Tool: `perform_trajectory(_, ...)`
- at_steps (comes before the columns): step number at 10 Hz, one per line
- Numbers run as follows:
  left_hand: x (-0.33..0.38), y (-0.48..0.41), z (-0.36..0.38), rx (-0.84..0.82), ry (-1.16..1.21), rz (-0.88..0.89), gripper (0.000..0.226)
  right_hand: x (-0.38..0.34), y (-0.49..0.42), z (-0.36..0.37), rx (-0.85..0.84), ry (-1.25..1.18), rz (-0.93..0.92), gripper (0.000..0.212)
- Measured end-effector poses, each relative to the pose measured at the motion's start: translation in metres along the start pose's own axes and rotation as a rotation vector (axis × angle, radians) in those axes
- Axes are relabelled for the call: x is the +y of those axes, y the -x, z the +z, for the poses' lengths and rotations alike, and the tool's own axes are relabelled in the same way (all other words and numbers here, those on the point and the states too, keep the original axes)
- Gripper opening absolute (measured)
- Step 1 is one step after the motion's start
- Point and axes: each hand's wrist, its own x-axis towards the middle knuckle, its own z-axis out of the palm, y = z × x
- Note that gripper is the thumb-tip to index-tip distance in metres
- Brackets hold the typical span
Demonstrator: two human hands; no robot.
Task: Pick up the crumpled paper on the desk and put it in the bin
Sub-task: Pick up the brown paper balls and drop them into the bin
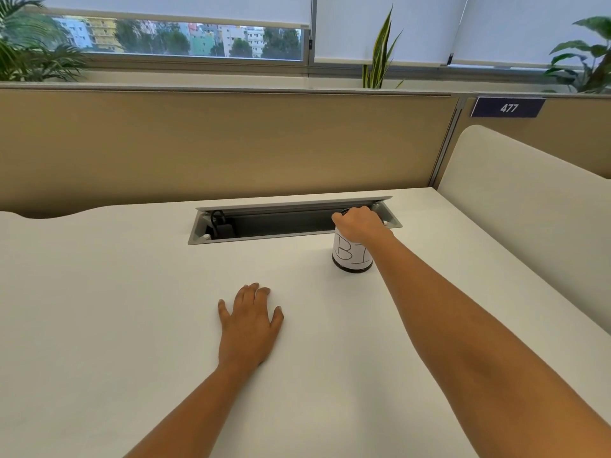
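The white tabletop (115, 309) has a long sunken cable trough (297, 214), lid up, with a black plug (222, 228) and its cord at the left end. Just before its right end stands the small bin (350, 257) (lettered "BI" on white paper). The right hand (358, 224) covers its mouth, fingers curled; whether the crumpled paper is in that fist or in the bin, I cannot tell. The left hand (249, 322) lies flat, fingers spread.
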Motion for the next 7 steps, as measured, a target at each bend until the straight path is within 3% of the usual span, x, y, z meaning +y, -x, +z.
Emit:
perform_trajectory(1,0.000,0.000,0.000,0.003,0.010,0.001,0.043,0.001,0.008,0.006,0.127,-0.027,-0.040,0.026)
perform_trajectory(3,0.000,0.000,0.000,0.007,0.011,0.001,0.043,-0.004,0.021,0.014,0.302,0.016,-0.070,0.044)
perform_trajectory(5,0.000,0.000,0.000,0.005,-0.005,0.003,0.043,0.002,0.028,0.020,0.445,-0.021,-0.175,0.033)
perform_trajectory(6,0.000,0.001,0.000,-0.008,-0.007,0.006,0.045,0.005,0.037,0.029,0.698,0.079,-0.320,0.014)
perform_trajectory(7,-0.001,0.003,0.000,-0.004,-0.010,0.007,0.046,0.003,0.054,0.042,0.785,0.113,-0.419,0.005)
